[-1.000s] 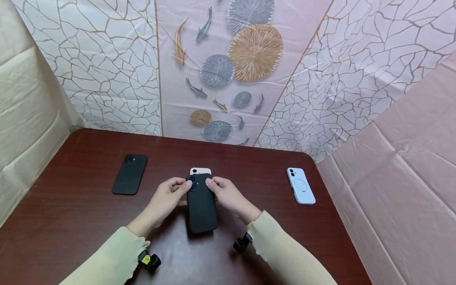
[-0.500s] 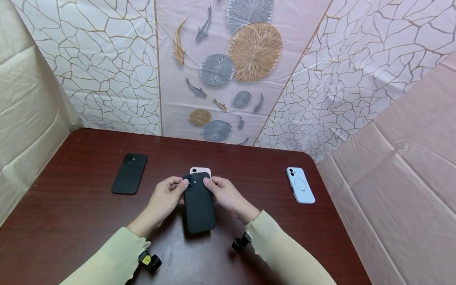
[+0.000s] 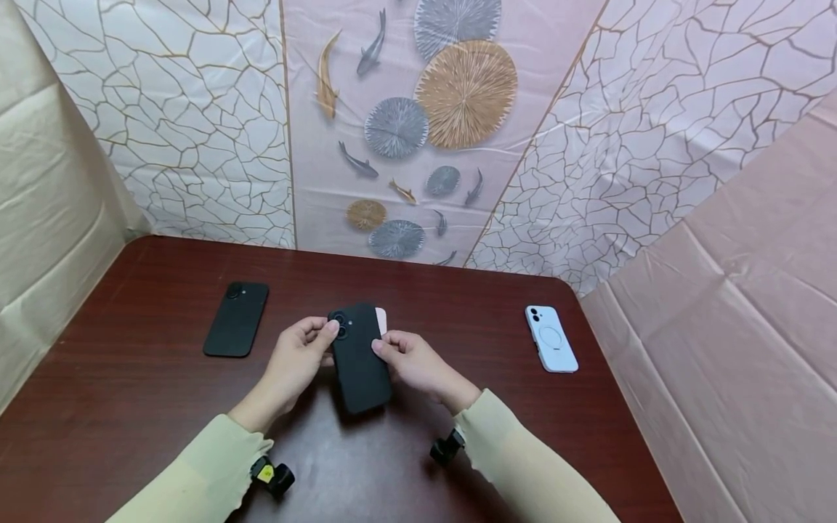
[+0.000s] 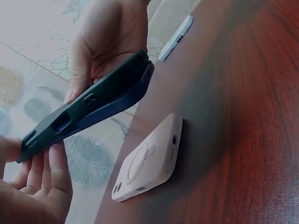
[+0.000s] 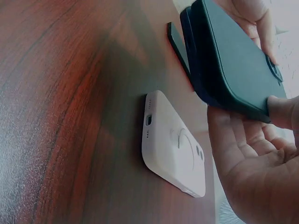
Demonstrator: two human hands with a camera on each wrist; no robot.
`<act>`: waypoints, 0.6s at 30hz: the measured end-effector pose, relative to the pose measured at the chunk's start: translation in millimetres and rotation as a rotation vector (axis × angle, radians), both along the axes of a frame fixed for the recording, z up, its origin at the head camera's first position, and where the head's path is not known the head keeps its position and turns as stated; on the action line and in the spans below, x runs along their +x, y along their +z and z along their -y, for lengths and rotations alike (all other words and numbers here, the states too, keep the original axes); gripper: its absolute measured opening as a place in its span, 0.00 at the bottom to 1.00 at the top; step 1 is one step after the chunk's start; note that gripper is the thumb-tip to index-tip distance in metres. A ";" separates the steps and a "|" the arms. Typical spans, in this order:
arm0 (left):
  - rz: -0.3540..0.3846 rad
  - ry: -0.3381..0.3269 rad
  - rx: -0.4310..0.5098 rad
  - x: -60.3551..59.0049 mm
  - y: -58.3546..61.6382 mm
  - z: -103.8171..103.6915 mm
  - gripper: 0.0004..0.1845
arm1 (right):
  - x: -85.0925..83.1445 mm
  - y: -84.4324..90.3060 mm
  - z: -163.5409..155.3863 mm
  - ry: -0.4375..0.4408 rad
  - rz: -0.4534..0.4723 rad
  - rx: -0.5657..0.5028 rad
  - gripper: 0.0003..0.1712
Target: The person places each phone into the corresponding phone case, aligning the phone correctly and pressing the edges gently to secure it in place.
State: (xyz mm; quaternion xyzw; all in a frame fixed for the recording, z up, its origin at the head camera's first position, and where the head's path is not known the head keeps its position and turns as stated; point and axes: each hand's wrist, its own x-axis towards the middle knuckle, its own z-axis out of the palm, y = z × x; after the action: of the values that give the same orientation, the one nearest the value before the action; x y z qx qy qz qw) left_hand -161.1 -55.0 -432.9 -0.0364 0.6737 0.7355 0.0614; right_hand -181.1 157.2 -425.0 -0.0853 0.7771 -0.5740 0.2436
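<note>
Both hands hold a phone in a black case (image 3: 357, 357) above the table, its camera end away from me. My left hand (image 3: 297, 357) grips its left edge near the camera; my right hand (image 3: 407, 361) grips the right edge. In the wrist views the black-cased phone (image 4: 88, 108) (image 5: 229, 60) hangs tilted above a pale pink-cased phone (image 4: 148, 162) (image 5: 174, 144) lying face down on the table. In the head view only a corner of the pink phone (image 3: 381, 317) shows behind the black one.
A second black-cased phone (image 3: 236, 318) lies at the left of the dark wooden table (image 3: 131, 407). A light blue-cased phone (image 3: 551, 338) lies at the right. Patterned sheets wall in the table behind and at both sides.
The black-cased phone has been lifted and moved away from me and slightly left, now covering most of the pink phone. Both hands moved with it.
</note>
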 end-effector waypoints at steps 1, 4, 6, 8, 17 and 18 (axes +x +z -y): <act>0.002 -0.004 0.007 -0.4 -0.1 0.0 0.20 | -0.4 -0.5 -0.2 -0.004 -0.007 0.001 0.15; 0.006 -0.008 0.017 -1.0 -0.4 -0.3 0.20 | -1.2 -0.6 -0.5 -0.016 -0.031 0.008 0.14; 0.007 -0.016 0.014 -0.8 -0.5 -0.8 0.20 | -1.4 -0.2 -0.6 -0.027 -0.050 0.009 0.14; 0.011 -0.040 0.002 -0.3 -1.3 -1.4 0.20 | -1.3 0.5 -0.3 -0.040 -0.068 0.011 0.14; 0.015 -0.153 -0.070 4.3 -4.7 -6.5 0.17 | -0.5 5.3 4.0 -0.083 -0.074 -0.029 0.15; 0.008 -0.146 -0.081 4.7 -4.5 -6.6 0.17 | -0.4 5.6 4.3 -0.083 -0.070 -0.031 0.15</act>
State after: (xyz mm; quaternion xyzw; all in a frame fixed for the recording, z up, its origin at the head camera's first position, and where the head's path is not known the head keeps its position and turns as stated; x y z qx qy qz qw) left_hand -156.4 -48.5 -437.4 0.0074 0.7036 0.7010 0.1159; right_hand -181.4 153.0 -419.4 -0.0768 0.7792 -0.5921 0.1909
